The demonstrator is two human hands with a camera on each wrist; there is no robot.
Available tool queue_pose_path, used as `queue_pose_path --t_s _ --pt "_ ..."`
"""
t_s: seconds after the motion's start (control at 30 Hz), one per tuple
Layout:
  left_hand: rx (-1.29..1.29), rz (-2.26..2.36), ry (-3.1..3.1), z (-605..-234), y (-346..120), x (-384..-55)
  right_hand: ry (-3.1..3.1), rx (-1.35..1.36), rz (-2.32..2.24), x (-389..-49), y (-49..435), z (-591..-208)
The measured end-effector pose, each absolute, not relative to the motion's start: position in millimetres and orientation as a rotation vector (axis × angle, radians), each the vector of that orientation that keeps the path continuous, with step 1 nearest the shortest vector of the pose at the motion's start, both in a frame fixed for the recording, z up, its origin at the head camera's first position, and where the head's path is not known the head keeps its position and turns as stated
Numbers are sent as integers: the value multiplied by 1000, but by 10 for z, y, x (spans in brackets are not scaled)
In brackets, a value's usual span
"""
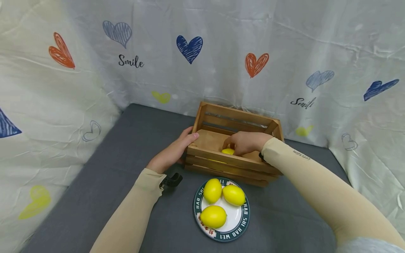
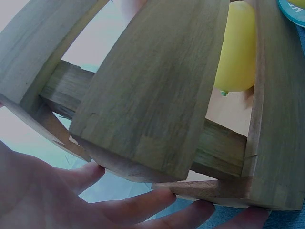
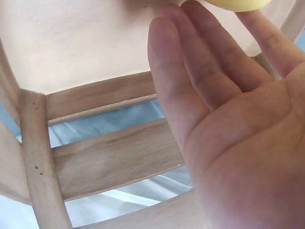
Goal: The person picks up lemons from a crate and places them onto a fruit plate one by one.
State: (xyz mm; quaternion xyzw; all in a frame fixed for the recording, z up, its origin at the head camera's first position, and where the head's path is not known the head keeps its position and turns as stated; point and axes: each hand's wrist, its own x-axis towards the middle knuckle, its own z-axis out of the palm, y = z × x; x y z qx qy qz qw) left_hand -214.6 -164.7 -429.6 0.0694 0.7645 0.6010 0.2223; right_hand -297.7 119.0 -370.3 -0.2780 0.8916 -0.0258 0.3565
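Observation:
A slatted wooden crate (image 1: pixel 227 167) stands toward the back of the table. My left hand (image 1: pixel 175 149) grips its left end, thumb over the rim and fingers (image 2: pixel 138 207) along the outside. Inside the crate my right hand (image 1: pixel 248 142) reaches down and holds a yellow lemon (image 1: pixel 227 151) at its fingertips, low near the floor. A lemon (image 2: pixel 237 52) shows through the front slats in the left wrist view. Only the lower edge of the lemon (image 3: pixel 240 4) appears in the right wrist view, beside the fingers (image 3: pixel 176 71). Three lemons (image 1: pixel 212 190) lie on a plate (image 1: pixel 232 216).
The green-rimmed white plate sits in front of the crate, close to it. Behind hangs a pale curtain (image 1: pixel 221 80) printed with hearts. A grey cloth (image 1: pixel 104 189) covers the table.

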Motion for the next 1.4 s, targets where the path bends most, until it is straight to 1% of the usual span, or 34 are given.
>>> queue_pose_path --t_s 0.2,0.63,0.83,1.1,1.4 --pt "205 1646 2110 -4274 -1619 -2140 2297 -707 -70 -2973 1196 -3698" --pt "202 1643 2101 -4268 -1584 -2158 2296 -781 -43 -2964 1208 -3700" --pt "210 1651 2090 -4263 -1575 -2148 2357 -755 -33 -2952 1257 -3659" --pt "181 1652 2096 -4270 -1595 -2145 2446 -698 -98 -2893 1364 -3540" --pt "178 1644 2104 -4292 -1625 -2155 2523 -762 -148 -2750 1497 -3255"
